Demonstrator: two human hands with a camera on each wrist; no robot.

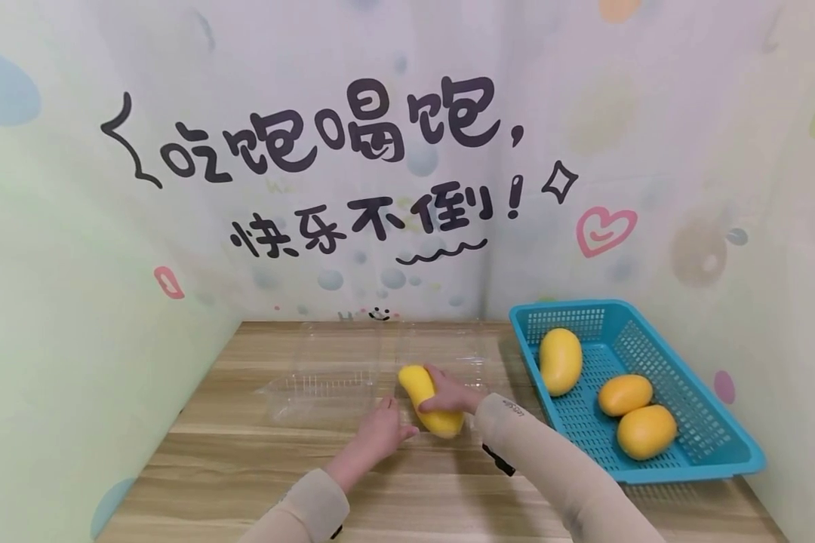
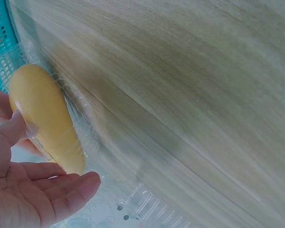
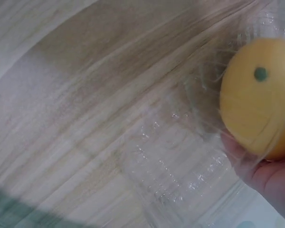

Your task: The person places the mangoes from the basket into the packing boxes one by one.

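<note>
A yellow mango is gripped by my right hand, thumb on the near side and fingers over the far side. It lies slanted within the right clear plastic clamshell box, whose lid stands raised behind. In the right wrist view, a green spot marks the end of the mango. My left hand is at the near left edge of this box. Its fingers are extended near the mango's lower end, and the thumb is spread apart beside the clear rim. Whether it touches the mango is unclear.
Another clear clamshell box stands with its lid raised on the left of the wooden table. To the right is a blue perforated basket with a large mango and two smaller ones. A printed curtain hangs behind.
</note>
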